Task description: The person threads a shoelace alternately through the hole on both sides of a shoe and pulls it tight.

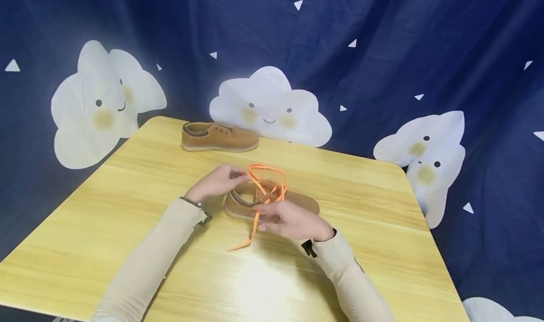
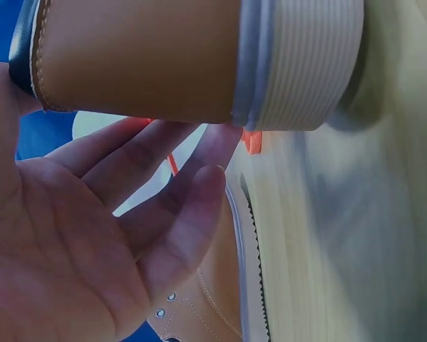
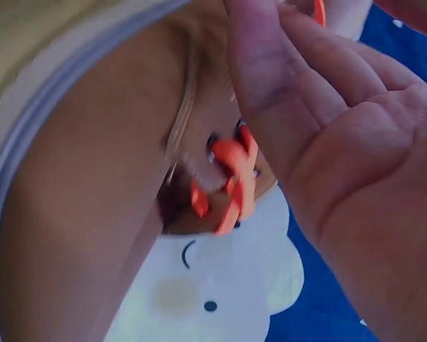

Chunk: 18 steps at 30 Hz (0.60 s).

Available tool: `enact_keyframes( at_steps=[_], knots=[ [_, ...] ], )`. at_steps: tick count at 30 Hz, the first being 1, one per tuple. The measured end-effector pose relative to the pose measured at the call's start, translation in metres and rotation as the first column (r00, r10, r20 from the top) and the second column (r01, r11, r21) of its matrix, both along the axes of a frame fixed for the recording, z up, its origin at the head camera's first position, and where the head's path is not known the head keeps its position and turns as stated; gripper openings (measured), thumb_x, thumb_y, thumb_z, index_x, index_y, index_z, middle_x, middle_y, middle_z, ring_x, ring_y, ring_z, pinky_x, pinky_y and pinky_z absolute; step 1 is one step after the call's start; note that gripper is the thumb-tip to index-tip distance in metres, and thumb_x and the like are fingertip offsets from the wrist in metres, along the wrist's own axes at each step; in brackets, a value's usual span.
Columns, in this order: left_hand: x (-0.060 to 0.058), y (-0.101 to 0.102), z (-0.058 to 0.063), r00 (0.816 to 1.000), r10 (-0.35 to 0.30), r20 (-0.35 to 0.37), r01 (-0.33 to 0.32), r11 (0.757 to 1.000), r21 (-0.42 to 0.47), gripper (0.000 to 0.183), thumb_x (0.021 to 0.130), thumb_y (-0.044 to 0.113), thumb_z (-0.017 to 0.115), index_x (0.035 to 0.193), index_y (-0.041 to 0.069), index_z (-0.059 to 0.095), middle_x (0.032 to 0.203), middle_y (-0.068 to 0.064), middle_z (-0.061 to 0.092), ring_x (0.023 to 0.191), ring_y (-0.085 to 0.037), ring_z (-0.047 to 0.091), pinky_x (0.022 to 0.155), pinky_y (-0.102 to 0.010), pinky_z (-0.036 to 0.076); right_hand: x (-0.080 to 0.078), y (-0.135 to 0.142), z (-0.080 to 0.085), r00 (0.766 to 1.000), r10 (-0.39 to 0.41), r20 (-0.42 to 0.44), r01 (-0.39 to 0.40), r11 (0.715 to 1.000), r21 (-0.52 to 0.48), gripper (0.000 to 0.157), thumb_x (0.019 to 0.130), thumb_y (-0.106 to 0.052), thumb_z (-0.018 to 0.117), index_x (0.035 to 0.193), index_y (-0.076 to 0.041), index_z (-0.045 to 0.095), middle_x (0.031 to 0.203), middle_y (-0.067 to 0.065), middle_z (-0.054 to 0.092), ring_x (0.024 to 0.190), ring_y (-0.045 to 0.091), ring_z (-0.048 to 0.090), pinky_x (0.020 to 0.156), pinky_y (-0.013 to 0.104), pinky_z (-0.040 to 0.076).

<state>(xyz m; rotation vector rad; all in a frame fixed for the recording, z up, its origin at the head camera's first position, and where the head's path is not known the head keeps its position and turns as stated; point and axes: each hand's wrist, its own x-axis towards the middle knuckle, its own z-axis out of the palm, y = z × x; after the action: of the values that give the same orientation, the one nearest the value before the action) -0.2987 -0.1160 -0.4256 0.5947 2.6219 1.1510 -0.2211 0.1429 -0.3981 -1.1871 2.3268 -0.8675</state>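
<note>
A brown lace-up shoe (image 1: 301,202) stands on the table, its toe pointing right. An orange shoelace (image 1: 278,170) crosses over its tongue and rises in a loose loop above the far side. My left hand (image 1: 216,182) is beside the heel, fingertips pinching the loop's left bend; the shoe's heel (image 2: 142,60) hides part of the fingers in the left wrist view. Over the near side, my right hand (image 1: 297,219) pinches another stretch of lace between thumb and fingers, its free end trailing onto the table. Orange lace crossings (image 3: 238,182) show at the eyelets in the right wrist view.
A second brown shoe (image 1: 240,139), with bare eyelets and no lace visible, stands near the back edge of the wooden table (image 1: 127,208). Behind the table hangs a dark blue curtain (image 1: 255,29) with cloud prints.
</note>
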Motion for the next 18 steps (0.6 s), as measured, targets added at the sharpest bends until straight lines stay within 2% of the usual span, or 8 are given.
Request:
enact_keyframes(
  at_steps=[3, 5, 7, 11, 12, 14, 16, 18],
  knots=[
    [0.002, 0.0, 0.001, 1.0, -0.005, -0.007, 0.005, 1.0, -0.009, 0.044, 0.106, 0.036, 0.054, 0.134, 0.004, 0.067, 0.136, -0.019, 0.068, 0.13, -0.037, 0.063, 0.111, -0.053, 0.049, 0.004, -0.004, 0.0, 0.999, 0.015, 0.038, -0.015, 1.0, 0.008, 0.053, 0.104, -0.019, 0.061, 0.152, -0.002, 0.048, 0.152, 0.011, 0.057, 0.111, 0.016, 0.071, 0.092, 0.023, 0.057],
    [0.003, 0.0, 0.002, 1.0, -0.005, -0.012, 0.005, 1.0, -0.017, 0.044, 0.107, 0.036, 0.054, 0.133, 0.003, 0.067, 0.135, -0.019, 0.069, 0.129, -0.037, 0.063, 0.11, -0.053, 0.049, 0.006, -0.007, -0.002, 0.999, 0.021, 0.041, -0.022, 0.999, 0.033, 0.055, 0.105, -0.021, 0.06, 0.155, -0.004, 0.045, 0.154, 0.009, 0.056, 0.101, 0.01, 0.071, 0.087, 0.021, 0.056],
    [0.004, 0.0, 0.003, 1.0, 0.004, -0.016, -0.005, 0.999, -0.036, 0.047, 0.106, 0.038, 0.054, 0.135, 0.002, 0.065, 0.132, -0.019, 0.07, 0.125, -0.036, 0.066, 0.107, -0.052, 0.051, 0.008, -0.012, -0.004, 0.999, 0.041, 0.034, -0.043, 0.997, 0.057, 0.054, 0.106, -0.021, 0.058, 0.156, -0.004, 0.043, 0.13, 0.011, 0.072, 0.077, 0.006, 0.067, 0.077, 0.018, 0.054],
    [0.01, 0.004, 0.009, 0.993, 0.069, -0.097, -0.08, 0.99, -0.116, 0.055, 0.105, 0.04, 0.057, 0.143, 0.002, 0.057, 0.128, -0.018, 0.07, 0.115, -0.032, 0.068, 0.097, -0.051, 0.056, 0.006, -0.014, -0.006, 0.994, 0.105, 0.025, -0.107, 0.99, 0.087, 0.056, 0.107, -0.019, 0.056, 0.158, -0.004, 0.038, 0.105, 0.008, 0.077, 0.071, 0.002, 0.064, 0.076, 0.016, 0.053],
    [0.013, 0.006, 0.013, 0.986, 0.089, -0.138, -0.107, 0.986, -0.128, 0.055, 0.104, 0.039, 0.059, 0.144, 0.002, 0.056, 0.127, -0.018, 0.069, 0.113, -0.031, 0.068, 0.094, -0.05, 0.057, 0.004, -0.011, -0.004, 0.993, 0.113, 0.041, -0.115, 0.991, 0.07, 0.055, 0.107, -0.017, 0.055, 0.158, -0.005, 0.038, 0.097, 0.008, 0.076, 0.073, 0.005, 0.067, 0.076, 0.017, 0.054],
    [0.022, 0.013, 0.022, 0.961, 0.109, -0.252, -0.147, 0.98, -0.134, 0.048, 0.102, 0.034, 0.063, 0.139, 0.003, 0.06, 0.125, -0.017, 0.068, 0.11, -0.03, 0.067, 0.088, -0.048, 0.058, 0.0, 0.0, 0.003, 0.996, 0.089, 0.01, -0.089, 0.996, 0.019, 0.05, 0.106, -0.015, 0.057, 0.154, -0.005, 0.046, 0.113, 0.01, 0.077, 0.091, 0.01, 0.073, 0.084, 0.02, 0.057],
    [0.032, 0.022, 0.032, 0.926, 0.098, -0.363, -0.151, 0.981, -0.12, 0.035, 0.1, 0.028, 0.065, 0.126, 0.005, 0.068, 0.116, -0.013, 0.07, 0.101, -0.026, 0.068, 0.08, -0.043, 0.058, -0.006, 0.014, 0.011, 0.999, -0.004, -0.051, 0.001, 0.998, -0.056, 0.041, 0.104, -0.01, 0.059, 0.145, -0.005, 0.058, 0.106, 0.011, 0.078, 0.087, 0.014, 0.073, 0.078, 0.023, 0.058],
    [0.042, 0.032, 0.041, 0.902, 0.055, -0.427, -0.12, 0.985, -0.127, 0.02, 0.099, 0.026, 0.067, 0.107, 0.009, 0.073, 0.095, -0.006, 0.071, 0.082, -0.02, 0.067, 0.066, -0.034, 0.055, -0.012, 0.028, 0.02, 0.978, -0.155, -0.142, 0.14, 0.983, -0.115, 0.029, 0.102, -0.007, 0.061, 0.129, -0.007, 0.071, 0.102, 0.01, 0.078, 0.081, 0.014, 0.069, 0.073, 0.024, 0.057]
  ],
)
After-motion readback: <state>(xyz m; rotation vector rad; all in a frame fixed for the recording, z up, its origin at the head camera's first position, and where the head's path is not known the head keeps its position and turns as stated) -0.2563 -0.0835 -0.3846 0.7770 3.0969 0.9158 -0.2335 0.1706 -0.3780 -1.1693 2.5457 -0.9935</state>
